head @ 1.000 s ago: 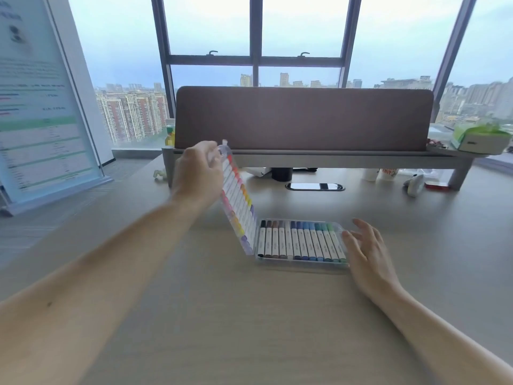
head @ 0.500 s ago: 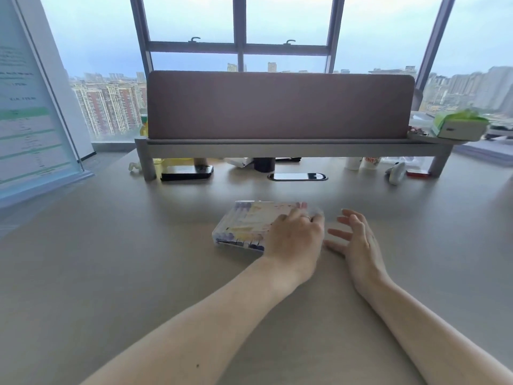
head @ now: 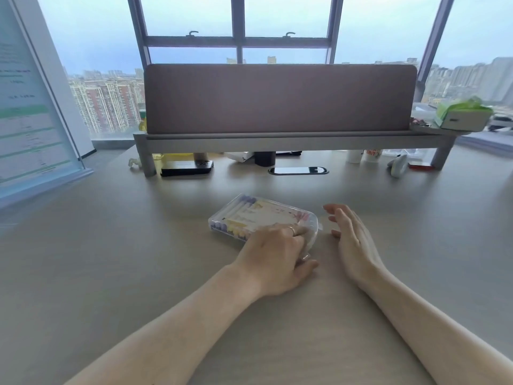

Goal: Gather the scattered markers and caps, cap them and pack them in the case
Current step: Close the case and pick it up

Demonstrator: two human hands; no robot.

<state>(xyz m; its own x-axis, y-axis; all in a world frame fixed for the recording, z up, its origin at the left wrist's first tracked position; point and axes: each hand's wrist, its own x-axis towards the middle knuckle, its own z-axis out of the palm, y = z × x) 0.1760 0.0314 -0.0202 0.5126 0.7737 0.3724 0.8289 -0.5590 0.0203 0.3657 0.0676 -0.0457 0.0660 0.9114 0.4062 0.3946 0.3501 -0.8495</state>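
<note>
The closed clear plastic marker case [head: 258, 215] is lying on the pale wooden table [head: 138, 273], its coloured markers [head: 236, 232] showing blurred through the lid. The left hand [head: 274, 257] is gripping and hiding its near right corner. The right hand [head: 352, 237] is resting just beside it, fingers relaxed and holding nothing.

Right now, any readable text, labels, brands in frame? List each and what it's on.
No text reads clearly.
On the poster: rows of print, too blurred.
On the marker case lid label: print too small.
On the paper cup: red lettering, blurred.
On the tissue box: dark mark, too small.
</note>
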